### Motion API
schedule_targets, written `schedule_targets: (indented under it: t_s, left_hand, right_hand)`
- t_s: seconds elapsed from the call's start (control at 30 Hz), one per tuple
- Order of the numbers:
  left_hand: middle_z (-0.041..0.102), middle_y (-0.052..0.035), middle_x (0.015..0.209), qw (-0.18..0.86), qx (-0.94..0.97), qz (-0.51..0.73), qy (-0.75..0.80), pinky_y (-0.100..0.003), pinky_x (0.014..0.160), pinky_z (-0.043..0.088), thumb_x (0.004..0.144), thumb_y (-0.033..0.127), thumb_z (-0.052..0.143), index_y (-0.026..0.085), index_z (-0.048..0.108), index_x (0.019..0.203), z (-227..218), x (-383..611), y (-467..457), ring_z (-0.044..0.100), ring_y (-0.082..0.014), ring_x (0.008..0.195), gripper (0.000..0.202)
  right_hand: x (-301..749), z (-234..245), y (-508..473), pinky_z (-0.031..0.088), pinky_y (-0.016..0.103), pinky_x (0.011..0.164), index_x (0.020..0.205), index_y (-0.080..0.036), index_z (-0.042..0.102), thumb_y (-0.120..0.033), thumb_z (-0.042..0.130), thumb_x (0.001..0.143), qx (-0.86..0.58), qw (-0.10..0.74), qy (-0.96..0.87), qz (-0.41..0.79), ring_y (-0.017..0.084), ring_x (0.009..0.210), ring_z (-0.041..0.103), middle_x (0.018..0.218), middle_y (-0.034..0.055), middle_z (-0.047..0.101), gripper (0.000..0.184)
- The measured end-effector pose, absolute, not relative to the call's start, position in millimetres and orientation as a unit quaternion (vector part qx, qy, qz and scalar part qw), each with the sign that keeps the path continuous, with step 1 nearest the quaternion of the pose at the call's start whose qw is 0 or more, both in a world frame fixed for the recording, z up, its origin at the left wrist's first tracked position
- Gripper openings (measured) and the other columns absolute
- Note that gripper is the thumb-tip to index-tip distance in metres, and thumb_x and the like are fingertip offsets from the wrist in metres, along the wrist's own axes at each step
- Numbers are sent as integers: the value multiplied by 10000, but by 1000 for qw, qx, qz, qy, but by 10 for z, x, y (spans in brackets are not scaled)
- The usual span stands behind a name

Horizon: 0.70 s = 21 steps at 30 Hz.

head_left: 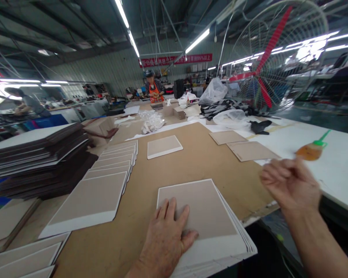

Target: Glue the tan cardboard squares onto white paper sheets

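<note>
My left hand lies flat with fingers spread on a stack of beige panels with white borders, at the table's near edge. The panels are fanned slightly at their right side. Raised to the right, past the stack's edge, my right hand has its fingers curled in and is a little blurred. Whether anything sits inside those fingers is hidden. Just beyond it, an orange squeeze bottle with a green nozzle shows over the white tabletop; I cannot tell if the hand touches it.
A row of overlapping panels runs along the left, beside a tall pile of dark sheets. One panel lies mid-table; two others lie right. Plastic bags and a large fan stand farther back. A person works opposite.
</note>
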State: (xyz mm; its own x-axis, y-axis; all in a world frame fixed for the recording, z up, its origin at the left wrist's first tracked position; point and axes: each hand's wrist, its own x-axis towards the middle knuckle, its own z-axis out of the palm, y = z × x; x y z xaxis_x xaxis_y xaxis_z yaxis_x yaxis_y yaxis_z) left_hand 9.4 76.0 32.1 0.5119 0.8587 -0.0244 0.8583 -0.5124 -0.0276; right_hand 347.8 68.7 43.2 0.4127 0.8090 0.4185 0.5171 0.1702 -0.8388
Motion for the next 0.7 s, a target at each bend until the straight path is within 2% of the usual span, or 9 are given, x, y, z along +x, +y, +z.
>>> schedule_targets:
  t_s: [0.07, 0.13, 0.27, 0.37, 0.43, 0.47, 0.53, 0.6, 0.7]
  left_hand:
    - [455, -200, 1468, 6, -869, 21, -494, -561, 1065, 398, 858, 469, 600, 308, 515, 1384, 318, 99, 761, 425, -403, 1347, 557]
    - [452, -203, 1469, 9, -871, 16, -491, -559, 1068, 395, 859, 480, 595, 304, 517, 1383, 312, 98, 760, 418, -405, 1351, 558]
    - [446, -195, 1477, 6, -871, 6, -491, -565, 1071, 389, 863, 508, 581, 312, 511, 1386, 309, 91, 752, 403, -404, 1361, 563]
    - [448, -199, 1475, 5, -869, 10, -495, -567, 1073, 387, 858, 499, 591, 309, 513, 1385, 318, 91, 746, 408, -405, 1358, 565]
    - [452, -202, 1471, 7, -867, 10, -497, -565, 1071, 389, 859, 489, 593, 306, 521, 1379, 318, 92, 745, 417, -405, 1351, 556]
    - [455, -200, 1469, 7, -868, 9, -497, -564, 1068, 392, 858, 488, 593, 307, 522, 1377, 314, 92, 745, 422, -404, 1348, 554]
    - [458, -192, 1470, 6, -869, 7, -494, -563, 1068, 394, 855, 490, 595, 314, 520, 1378, 299, 89, 750, 424, -398, 1348, 556]
    - [453, -188, 1476, 5, -870, 6, -494, -562, 1074, 386, 854, 495, 593, 317, 513, 1383, 287, 85, 757, 415, -398, 1355, 563]
    - [443, -186, 1485, 1, -866, 2, -501, -549, 1088, 372, 863, 523, 564, 325, 510, 1385, 291, 81, 764, 396, -394, 1369, 561]
  right_hand:
    - [3322, 239, 865, 437, 331, 532, 984, -200, 645, -578, 376, 910, -620, 539, -541, 180, 184, 546, 525, 631, 28, 555, 470]
    - [3207, 49, 1039, 458, 323, 546, 1006, -184, 665, -503, 510, 846, -637, 485, -564, 203, 190, 544, 555, 645, 24, 606, 389]
    - [3268, -93, 1148, 464, 451, 763, 964, -206, 727, -419, 500, 854, -703, 402, -568, 146, 277, 701, 609, 728, 78, 661, 330]
    - [3385, -41, 1111, 360, 547, 959, 1163, -184, 685, -328, 487, 860, -722, 375, -574, 87, 360, 1010, 566, 1000, 150, 665, 390]
    - [3370, -9, 1113, 289, 544, 1043, 1276, -142, 608, -284, 516, 826, -715, 371, -588, 69, 369, 1198, 454, 1211, 177, 590, 480]
    - [3327, -4, 1129, 292, 531, 1052, 1295, -119, 582, -295, 522, 827, -711, 371, -593, 71, 361, 1221, 437, 1249, 186, 567, 504]
    - [3179, -15, 1191, 373, 478, 1010, 1251, -108, 596, -357, 500, 868, -699, 370, -603, 100, 324, 1143, 514, 1204, 181, 601, 467]
    - [2988, -35, 1272, 459, 406, 920, 1158, -142, 647, -402, 479, 891, -676, 369, -620, 150, 272, 995, 601, 1080, 135, 668, 409]
    - [2763, -20, 1363, 481, 346, 865, 1029, -174, 692, -423, 476, 894, -638, 385, -636, 200, 237, 929, 628, 1006, 83, 696, 356]
